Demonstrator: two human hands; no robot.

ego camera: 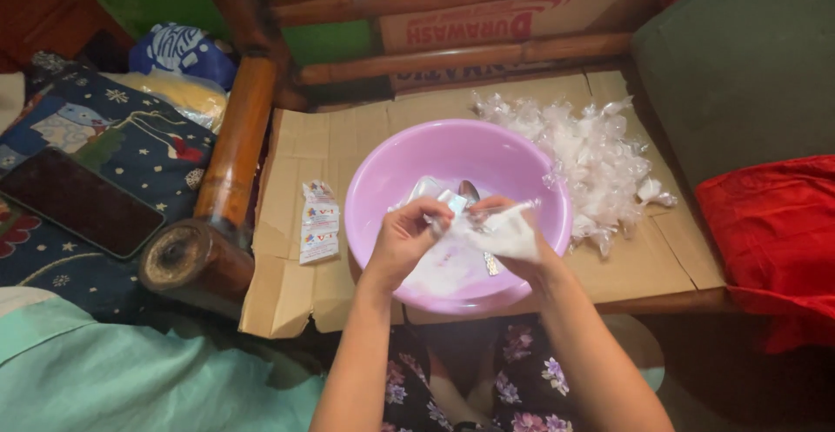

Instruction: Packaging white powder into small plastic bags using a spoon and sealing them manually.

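My left hand [409, 236] and my right hand [513, 241] are together over a pink plastic basin [383, 184]. Both hands grip a small clear plastic bag [500, 227] that holds white powder. White powder lies in the bottom of the basin [439, 275]. A metal spoon [470, 192] rests in the basin just behind my fingers, its handle partly hidden by my right hand.
The basin stands on flattened cardboard [296, 145]. A heap of small filled clear bags [591, 158] lies at the right of it. Small printed sachets [319, 221] lie at the left. A dark phone [78, 201] rests on a patterned cloth. A bamboo frame [230, 149] and red cloth [774, 232] flank the cardboard.
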